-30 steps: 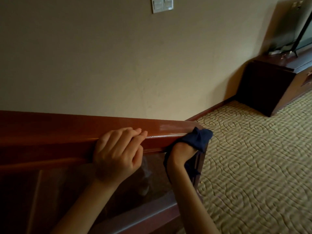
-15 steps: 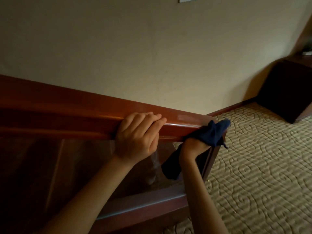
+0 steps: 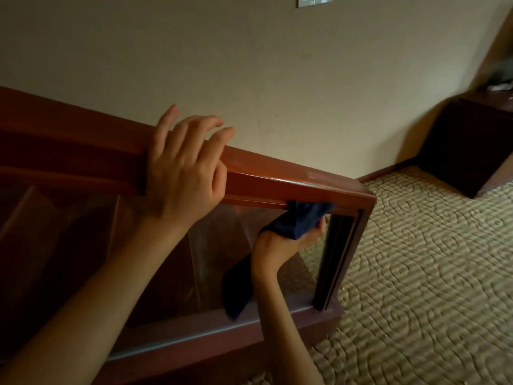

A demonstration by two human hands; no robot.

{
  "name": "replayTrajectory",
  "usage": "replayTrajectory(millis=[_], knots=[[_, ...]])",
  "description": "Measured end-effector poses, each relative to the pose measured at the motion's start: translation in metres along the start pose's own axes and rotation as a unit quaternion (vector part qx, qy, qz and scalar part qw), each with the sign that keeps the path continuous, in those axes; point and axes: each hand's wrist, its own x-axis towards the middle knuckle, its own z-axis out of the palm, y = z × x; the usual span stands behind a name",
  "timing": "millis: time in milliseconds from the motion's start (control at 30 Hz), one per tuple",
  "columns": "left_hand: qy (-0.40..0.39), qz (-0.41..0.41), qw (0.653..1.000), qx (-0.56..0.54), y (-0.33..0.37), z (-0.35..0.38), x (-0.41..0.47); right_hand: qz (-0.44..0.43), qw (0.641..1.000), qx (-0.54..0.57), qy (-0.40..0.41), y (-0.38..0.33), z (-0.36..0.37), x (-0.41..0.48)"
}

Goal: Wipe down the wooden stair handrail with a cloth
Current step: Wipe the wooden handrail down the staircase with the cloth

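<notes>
The reddish wooden handrail [image 3: 280,179] slopes down from the left to its end post at the right. My left hand [image 3: 183,173] lies over the rail's near side, its fingers lifted and spread above the top. My right hand [image 3: 283,243] is under the rail near its end and grips a dark blue cloth [image 3: 302,220]. The cloth's top presses against the rail's underside, and its loose tail hangs down behind my right wrist.
A glass panel [image 3: 211,245] fills the frame under the rail, ending in a dark post [image 3: 338,257]. Patterned beige carpet [image 3: 416,273] covers the floor at the right. A dark wooden cabinet [image 3: 469,145] stands by the wall, and a light switch [image 3: 315,0] is on the wall.
My left hand has let go of the rail and its fingers have lifted and spread. My right hand has brought the cloth from the rail's end down to its underside.
</notes>
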Motion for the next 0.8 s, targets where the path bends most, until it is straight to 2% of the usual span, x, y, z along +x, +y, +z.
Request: replayTrajectory(millis=[67, 133, 233, 367, 533, 667, 800], knots=[[0.016, -0.002, 1.000, 0.009, 0.001, 0.001, 0.000, -0.023, 0.998, 0.058, -0.027, -0.007, -0.003, -0.010], [0.009, 0.002, 1.000, -0.005, 0.003, 0.000, 0.000, -0.065, 0.996, -0.020, -0.056, -0.013, -0.006, -0.022], [0.013, 0.006, 1.000, -0.001, 0.002, 0.000, 0.000, -0.112, 0.989, -0.042, -0.083, -0.021, -0.007, -0.032], [0.024, 0.012, 1.000, -0.013, 0.002, 0.000, -0.001, -0.244, 0.958, -0.118, -0.095, -0.008, -0.025, -0.004], [0.026, 0.012, 1.000, -0.005, 0.001, 0.000, -0.001, -0.164, 0.965, -0.196, -0.051, 0.022, -0.035, 0.055], [0.020, 0.005, 1.000, 0.002, 0.002, 0.000, -0.001, -0.228, 0.961, -0.130, -0.092, 0.001, -0.040, 0.016], [0.009, 0.004, 1.000, 0.007, 0.002, -0.001, -0.002, -0.344, 0.920, -0.015, -0.185, -0.045, -0.044, 0.004]])
